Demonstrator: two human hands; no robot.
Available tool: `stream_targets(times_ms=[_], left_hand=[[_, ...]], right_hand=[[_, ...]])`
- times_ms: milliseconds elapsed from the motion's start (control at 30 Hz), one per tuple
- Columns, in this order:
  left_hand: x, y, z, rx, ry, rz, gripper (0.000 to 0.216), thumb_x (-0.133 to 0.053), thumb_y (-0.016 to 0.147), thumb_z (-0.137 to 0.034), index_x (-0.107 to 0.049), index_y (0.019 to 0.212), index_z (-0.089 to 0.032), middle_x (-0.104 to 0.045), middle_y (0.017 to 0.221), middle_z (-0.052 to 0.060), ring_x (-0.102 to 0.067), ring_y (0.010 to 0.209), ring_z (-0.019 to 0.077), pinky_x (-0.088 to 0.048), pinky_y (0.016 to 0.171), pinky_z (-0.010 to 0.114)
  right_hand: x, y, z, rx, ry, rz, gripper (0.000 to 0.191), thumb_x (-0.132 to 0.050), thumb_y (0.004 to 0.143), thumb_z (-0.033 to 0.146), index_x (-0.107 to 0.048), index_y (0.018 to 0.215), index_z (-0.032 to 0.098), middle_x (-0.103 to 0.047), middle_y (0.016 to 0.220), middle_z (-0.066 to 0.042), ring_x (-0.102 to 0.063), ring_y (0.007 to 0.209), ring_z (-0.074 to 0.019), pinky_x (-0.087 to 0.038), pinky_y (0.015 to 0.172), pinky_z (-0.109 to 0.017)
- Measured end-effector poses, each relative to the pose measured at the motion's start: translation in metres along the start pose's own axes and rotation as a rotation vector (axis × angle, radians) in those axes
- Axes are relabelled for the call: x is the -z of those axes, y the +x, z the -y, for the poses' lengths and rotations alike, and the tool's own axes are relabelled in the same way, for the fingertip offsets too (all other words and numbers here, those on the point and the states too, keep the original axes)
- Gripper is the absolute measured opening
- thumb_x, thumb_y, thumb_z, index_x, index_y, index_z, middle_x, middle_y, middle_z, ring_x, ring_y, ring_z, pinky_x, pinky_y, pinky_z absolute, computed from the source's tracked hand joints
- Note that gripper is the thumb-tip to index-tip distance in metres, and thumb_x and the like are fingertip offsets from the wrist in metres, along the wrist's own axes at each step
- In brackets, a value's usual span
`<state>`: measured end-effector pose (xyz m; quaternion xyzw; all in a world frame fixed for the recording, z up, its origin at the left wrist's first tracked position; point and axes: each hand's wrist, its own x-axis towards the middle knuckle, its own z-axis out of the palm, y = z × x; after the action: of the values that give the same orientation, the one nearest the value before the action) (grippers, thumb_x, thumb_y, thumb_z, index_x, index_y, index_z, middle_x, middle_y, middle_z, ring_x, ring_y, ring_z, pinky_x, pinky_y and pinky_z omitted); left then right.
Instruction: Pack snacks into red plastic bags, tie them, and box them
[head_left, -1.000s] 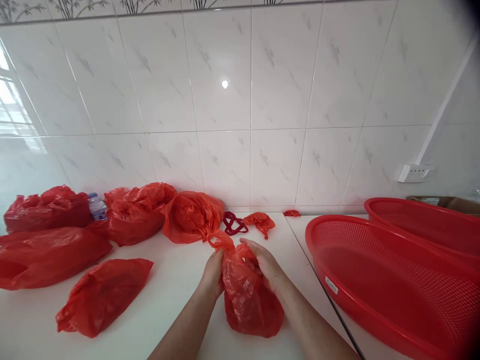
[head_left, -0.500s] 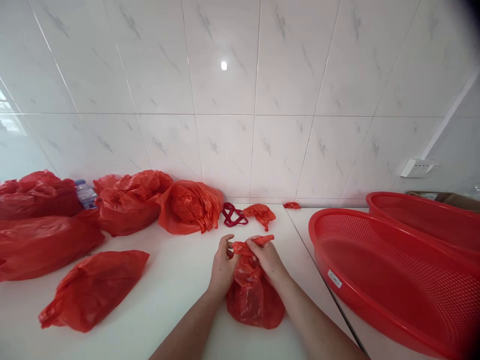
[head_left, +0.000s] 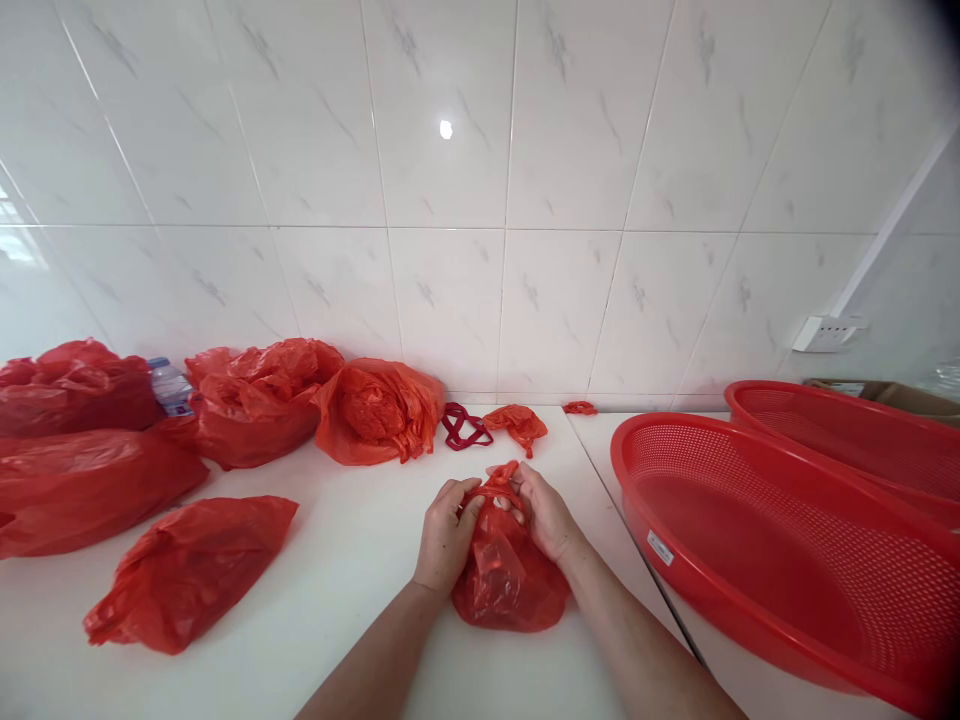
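A red plastic bag [head_left: 510, 585] rests on the white table between my forearms, its lower part rounded and its neck gathered. My left hand [head_left: 447, 535] pinches the left side of the twisted neck between thumb and fingers. On the other side, my right hand [head_left: 546, 512] has its fingers curled around the top end of the bag. The bag's contents cannot be made out through the plastic. Behind my hands lie a small crumpled red bag [head_left: 517, 425] and a dark red strap [head_left: 463, 428].
Several red bags stand at the left, among them a flat-lying bag [head_left: 199, 570] and an open bundle [head_left: 379, 410]. A water bottle [head_left: 171, 388] sits between bags. Two red perforated baskets, including the near basket [head_left: 664, 520], occupy the right. A socket [head_left: 829, 333] is on the tiled wall.
My left hand has closed onto the bag's neck. My right hand has turned, and the bag's top end, which stuck out to the right, now points up. The view shifted slightly.
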<state>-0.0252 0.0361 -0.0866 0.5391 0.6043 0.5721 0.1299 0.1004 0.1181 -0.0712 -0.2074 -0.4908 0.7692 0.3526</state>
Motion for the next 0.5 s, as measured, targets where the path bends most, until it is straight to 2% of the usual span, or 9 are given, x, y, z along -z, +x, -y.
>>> stream_targets(times_ms=[67, 167, 233, 300, 400, 500], left_hand=[[0.0001, 0.0005, -0.0003, 0.029, -0.034, -0.002, 0.016, -0.048, 0.085, -0.027, -0.063, 0.091, -0.022, -0.06, 0.094, 0.004, -0.057, 0.089, 0.0182, -0.045, 0.081, 0.031], [-0.0003, 0.0003, -0.0026, 0.089, -0.109, -0.005, 0.012, -0.052, 0.082, -0.03, -0.059, 0.079, -0.02, -0.06, 0.103, 0.006, -0.056, 0.094, 0.0195, -0.043, 0.083, 0.031], [-0.0002, -0.0005, -0.0039, 0.155, -0.144, 0.021, 0.015, -0.051, 0.083, -0.034, -0.056, 0.078, -0.02, -0.062, 0.095, 0.005, -0.057, 0.084, 0.0181, -0.044, 0.075, 0.029], [0.0001, -0.0018, -0.0049, 0.19, -0.132, 0.029, 0.018, -0.048, 0.084, -0.037, -0.052, 0.077, -0.021, -0.059, 0.076, 0.0, -0.053, 0.068, 0.0151, -0.042, 0.063, 0.026], [0.0006, -0.0039, -0.0065, 0.152, -0.067, -0.017, 0.017, -0.049, 0.084, -0.036, -0.049, 0.075, -0.022, -0.053, 0.068, -0.003, -0.047, 0.061, 0.0132, -0.039, 0.058, 0.024], [0.0001, -0.0055, -0.0087, 0.097, -0.004, -0.015, 0.015, -0.05, 0.083, -0.034, -0.051, 0.075, -0.022, -0.055, 0.071, -0.002, -0.049, 0.066, 0.0143, -0.039, 0.064, 0.025]], right_hand=[[0.0016, -0.0009, 0.0009, 0.005, -0.009, -0.002, 0.048, -0.046, 0.08, 0.056, -0.068, 0.088, 0.015, -0.053, 0.056, 0.001, -0.033, 0.044, -0.0069, -0.027, 0.046, -0.022], [-0.0003, -0.0044, 0.0035, 0.02, -0.088, 0.035, 0.031, -0.063, 0.072, 0.046, -0.068, 0.081, 0.016, -0.057, 0.061, 0.001, -0.045, 0.052, -0.0095, -0.037, 0.054, -0.023], [-0.0027, -0.0068, 0.0063, 0.029, -0.143, 0.073, 0.025, -0.07, 0.066, 0.035, -0.066, 0.084, 0.018, -0.06, 0.07, 0.001, -0.053, 0.062, -0.0129, -0.042, 0.063, -0.027], [-0.0041, -0.0079, 0.0089, 0.059, -0.251, 0.06, 0.032, -0.069, 0.064, 0.027, -0.063, 0.094, 0.021, -0.061, 0.076, 0.001, -0.055, 0.066, -0.0135, -0.043, 0.066, -0.028], [-0.0039, -0.0054, 0.0086, 0.132, -0.536, -0.048, 0.037, -0.062, 0.065, 0.021, -0.061, 0.101, 0.024, -0.056, 0.068, 0.005, -0.05, 0.059, -0.0117, -0.041, 0.059, -0.026], [-0.0025, 0.0002, 0.0029, 0.176, -0.755, -0.194, 0.027, -0.054, 0.066, 0.019, -0.065, 0.091, 0.024, -0.057, 0.064, 0.004, -0.05, 0.056, -0.0133, -0.04, 0.056, -0.027]])
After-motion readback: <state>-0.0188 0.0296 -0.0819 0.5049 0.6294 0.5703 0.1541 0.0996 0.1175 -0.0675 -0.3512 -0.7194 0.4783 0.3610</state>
